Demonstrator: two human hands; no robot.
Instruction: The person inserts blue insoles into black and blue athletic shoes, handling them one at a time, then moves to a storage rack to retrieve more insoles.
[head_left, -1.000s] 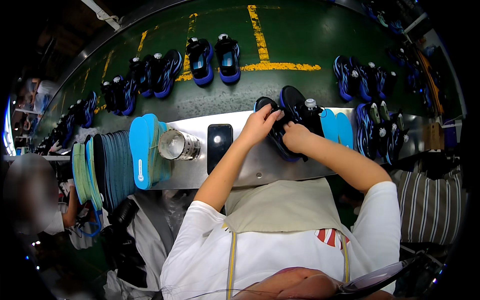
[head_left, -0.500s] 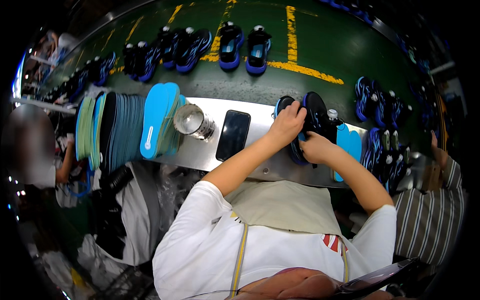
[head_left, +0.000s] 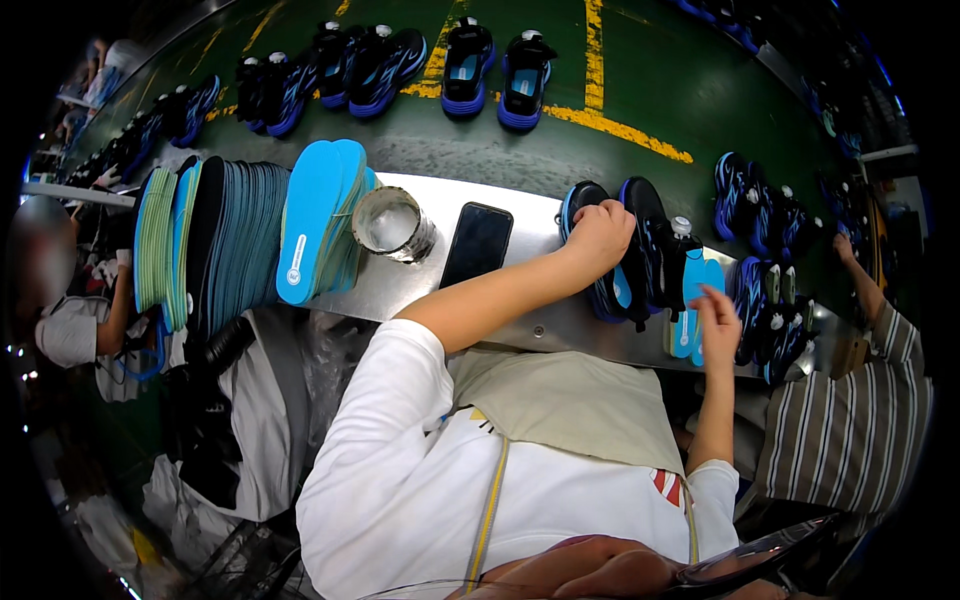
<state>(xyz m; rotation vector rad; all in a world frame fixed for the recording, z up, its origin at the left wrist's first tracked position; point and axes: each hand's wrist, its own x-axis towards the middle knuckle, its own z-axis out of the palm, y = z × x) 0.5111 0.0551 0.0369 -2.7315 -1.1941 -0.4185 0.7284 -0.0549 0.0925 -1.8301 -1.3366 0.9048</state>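
A pair of black sneakers with blue soles stands on the metal bench in front of me. My left hand (head_left: 603, 238) is closed on the left sneaker (head_left: 606, 290), its fingers curled over the upper. A bright blue insole shows inside that shoe's opening. The right sneaker (head_left: 645, 215) stands close beside it, with nothing holding it. My right hand (head_left: 718, 322) is raised over a pair of light blue insoles (head_left: 692, 275) to the right of the shoes. Its fingers are partly bent and apart, with nothing seen in them; whether they touch the insoles I cannot tell.
On the bench (head_left: 540, 210) lie a black phone (head_left: 478, 245) and a round container (head_left: 393, 225). Tall stacks of insoles (head_left: 235, 245) fill its left end. More sneakers (head_left: 385, 70) line the green floor beyond. A person in a striped shirt (head_left: 838, 420) is at my right.
My right hand has left the sneakers and moved right to the light blue insoles. My left hand stays at the left sneaker. The view has shifted slightly.
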